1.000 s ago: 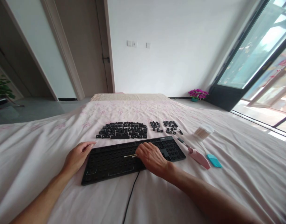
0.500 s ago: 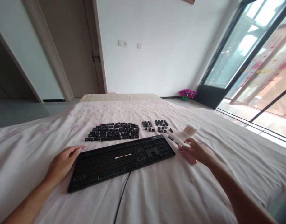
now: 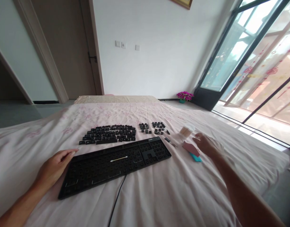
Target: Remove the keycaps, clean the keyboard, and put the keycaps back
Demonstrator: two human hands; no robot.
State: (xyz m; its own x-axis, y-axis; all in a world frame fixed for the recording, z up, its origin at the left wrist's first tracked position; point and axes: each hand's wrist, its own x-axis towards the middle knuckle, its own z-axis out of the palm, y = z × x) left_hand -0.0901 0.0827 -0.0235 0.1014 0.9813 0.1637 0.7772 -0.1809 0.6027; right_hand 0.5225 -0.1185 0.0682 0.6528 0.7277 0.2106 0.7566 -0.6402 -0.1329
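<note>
A black keyboard (image 3: 116,162) with its keycaps removed lies on the pink sheet, and a white cotton swab (image 3: 118,159) rests across its middle. My left hand (image 3: 54,167) lies flat, fingers apart, against the keyboard's left end. My right hand (image 3: 206,145) is out to the right of the keyboard, beside the pink brush (image 3: 191,148) and over the teal brush (image 3: 196,157), just in front of the jar of cotton swabs (image 3: 186,130). The hand is blurred, so its grip is unclear. Loose black keycaps (image 3: 109,134) lie in rows behind the keyboard.
Two smaller groups of keycaps (image 3: 153,127) sit at the back right. The keyboard cable (image 3: 116,198) runs toward me. The bed (image 3: 159,189) drops off at the right toward a floor and glass doors (image 3: 253,72). A flower pot (image 3: 184,95) stands by the wall.
My right hand has let go of the cotton swab, left it on the keyboard and moved right to the brushes. My view has turned to the right. The left hand stays put.
</note>
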